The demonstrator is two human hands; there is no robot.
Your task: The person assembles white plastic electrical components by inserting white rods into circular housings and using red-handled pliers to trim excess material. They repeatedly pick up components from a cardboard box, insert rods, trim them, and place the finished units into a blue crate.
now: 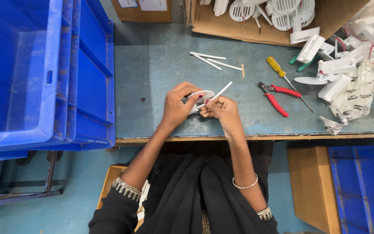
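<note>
While the left hand (176, 106) is gripping a white round part (201, 98) above the worktop (161, 69), the right hand (221, 108) is pinching a thin white stick (219, 92) against it; the stick could slip sideways or snap.

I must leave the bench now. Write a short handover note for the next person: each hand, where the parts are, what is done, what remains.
Left hand: grip closed on a white round plastic part, held above the bench.
Right hand: pinches a thin white stick against that part.
Spare white sticks lie further back on the bench; red-handled pliers and a yellow-handled screwdriver lie to the right.
More white parts sit in the cardboard box and in a pile at right.
Done: the stick is at the part. Whether it is seated cannot be seen.
Left: seating it.
</note>
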